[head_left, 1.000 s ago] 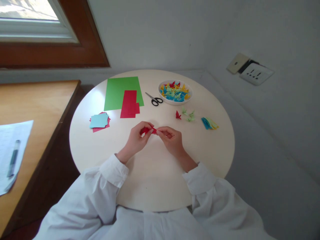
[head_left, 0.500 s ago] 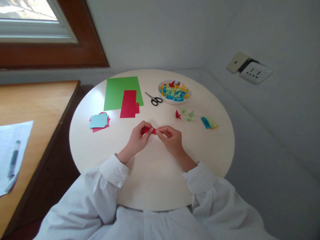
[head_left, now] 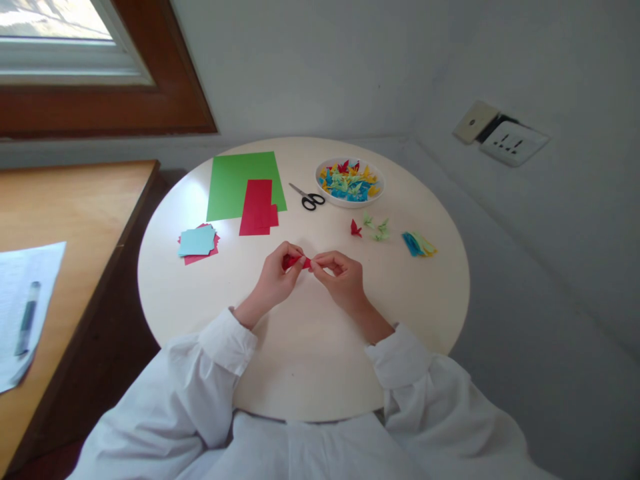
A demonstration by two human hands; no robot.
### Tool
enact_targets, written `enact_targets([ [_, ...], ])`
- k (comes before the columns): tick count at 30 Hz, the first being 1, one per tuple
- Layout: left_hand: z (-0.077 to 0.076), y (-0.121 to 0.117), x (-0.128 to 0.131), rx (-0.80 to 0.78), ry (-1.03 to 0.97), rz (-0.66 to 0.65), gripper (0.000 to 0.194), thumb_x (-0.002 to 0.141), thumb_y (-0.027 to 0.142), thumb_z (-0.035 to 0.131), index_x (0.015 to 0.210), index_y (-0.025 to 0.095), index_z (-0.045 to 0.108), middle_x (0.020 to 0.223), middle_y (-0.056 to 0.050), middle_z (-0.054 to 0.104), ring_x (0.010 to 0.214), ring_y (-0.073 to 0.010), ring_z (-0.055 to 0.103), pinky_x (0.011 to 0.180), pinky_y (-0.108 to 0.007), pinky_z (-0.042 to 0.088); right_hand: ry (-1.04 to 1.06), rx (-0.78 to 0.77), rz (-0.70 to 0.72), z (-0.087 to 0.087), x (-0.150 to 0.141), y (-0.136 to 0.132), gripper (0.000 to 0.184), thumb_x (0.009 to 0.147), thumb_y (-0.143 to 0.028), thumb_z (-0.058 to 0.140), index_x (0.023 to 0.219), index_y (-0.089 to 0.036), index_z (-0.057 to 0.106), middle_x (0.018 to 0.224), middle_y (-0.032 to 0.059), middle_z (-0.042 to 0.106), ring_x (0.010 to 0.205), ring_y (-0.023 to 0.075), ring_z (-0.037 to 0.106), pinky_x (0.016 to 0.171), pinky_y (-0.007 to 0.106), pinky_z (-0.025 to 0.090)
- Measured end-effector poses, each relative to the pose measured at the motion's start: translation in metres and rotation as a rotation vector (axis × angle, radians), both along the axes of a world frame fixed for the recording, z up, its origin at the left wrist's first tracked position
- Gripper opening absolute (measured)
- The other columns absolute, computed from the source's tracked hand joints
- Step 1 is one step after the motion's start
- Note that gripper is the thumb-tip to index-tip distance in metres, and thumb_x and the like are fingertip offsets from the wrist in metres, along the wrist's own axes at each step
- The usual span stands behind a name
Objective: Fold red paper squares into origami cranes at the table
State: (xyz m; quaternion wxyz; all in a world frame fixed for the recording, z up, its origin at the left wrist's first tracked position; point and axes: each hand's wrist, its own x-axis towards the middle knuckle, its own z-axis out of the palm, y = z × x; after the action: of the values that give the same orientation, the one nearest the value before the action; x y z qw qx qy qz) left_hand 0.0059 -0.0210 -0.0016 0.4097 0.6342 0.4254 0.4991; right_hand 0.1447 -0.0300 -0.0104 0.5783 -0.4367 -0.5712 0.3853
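Between my two hands, over the middle of the round table point(head_left: 310, 373), is a small piece of red paper point(head_left: 307, 263), partly hidden by fingers. My left hand point(head_left: 278, 272) pinches its left part between thumb and fingers. The right end is pinched by my right hand point(head_left: 341, 275). Beyond them lie red paper strips point(head_left: 257, 207) on a green sheet point(head_left: 225, 187). A small red folded-paper figure point(head_left: 355, 229) and several pale green ones point(head_left: 381, 230) rest past my right hand.
Black-handled scissors point(head_left: 309, 198) lie beside a white bowl point(head_left: 350, 204) full of colourful folded-paper figures. At left is a stack of light blue and red paper squares point(head_left: 197, 241); at right, a fanned bundle of folded paper point(head_left: 419, 245). A wooden desk point(head_left: 85, 213) holds papers and a marker point(head_left: 27, 318).
Both hands stay almost in place on the red paper, with only a tiny shift of the fingers. The rest of the table is unchanged.
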Motion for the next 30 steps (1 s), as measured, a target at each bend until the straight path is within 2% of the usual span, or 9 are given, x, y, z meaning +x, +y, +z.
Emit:
enact_targets([
  [19, -0.002, 0.001, 0.0009, -0.019, -0.029, 0.01, 0.011, 0.074, 0.02, 0.057, 0.072, 0.018, 0.047, 0.07, 0.0, 0.055, 0.063, -0.0105, 0.053, 0.058, -0.025, 0.042, -0.015, -0.046, -0.033, 0.0013, -0.0003, 0.0002, 0.007, 0.064, -0.023, 0.066, 0.062, -0.018, 0.061, 0.065, 0.0015, 0.065, 0.062, 0.0137, 0.061, 0.061, 0.026, 0.052],
  [26, -0.0043, 0.0021, 0.0, -0.012, 0.013, 0.081, 0.008, 0.074, 0.016, 0.056, 0.072, 0.018, 0.048, 0.069, 0.0, 0.053, 0.064, -0.0113, 0.053, 0.058, -0.026, 0.042, 0.164, -0.175, 0.021, 0.0002, -0.001, 0.0037, 0.02, 0.061, -0.029, 0.071, 0.071, -0.018, 0.058, 0.066, -0.001, 0.064, 0.055, 0.0127, 0.063, 0.058, 0.026, 0.054],
  [30, -0.0047, 0.0029, -0.0004, -0.003, 0.018, 0.105, 0.008, 0.074, 0.017, 0.056, 0.073, 0.018, 0.049, 0.068, 0.001, 0.052, 0.064, -0.0111, 0.052, 0.058, -0.026, 0.042, 0.148, -0.175, 0.052, -0.0029, 0.0003, 0.0056, 0.025, 0.065, -0.034, 0.069, 0.081, -0.019, 0.059, 0.067, -0.0003, 0.066, 0.058, 0.014, 0.066, 0.06, 0.027, 0.053],
])
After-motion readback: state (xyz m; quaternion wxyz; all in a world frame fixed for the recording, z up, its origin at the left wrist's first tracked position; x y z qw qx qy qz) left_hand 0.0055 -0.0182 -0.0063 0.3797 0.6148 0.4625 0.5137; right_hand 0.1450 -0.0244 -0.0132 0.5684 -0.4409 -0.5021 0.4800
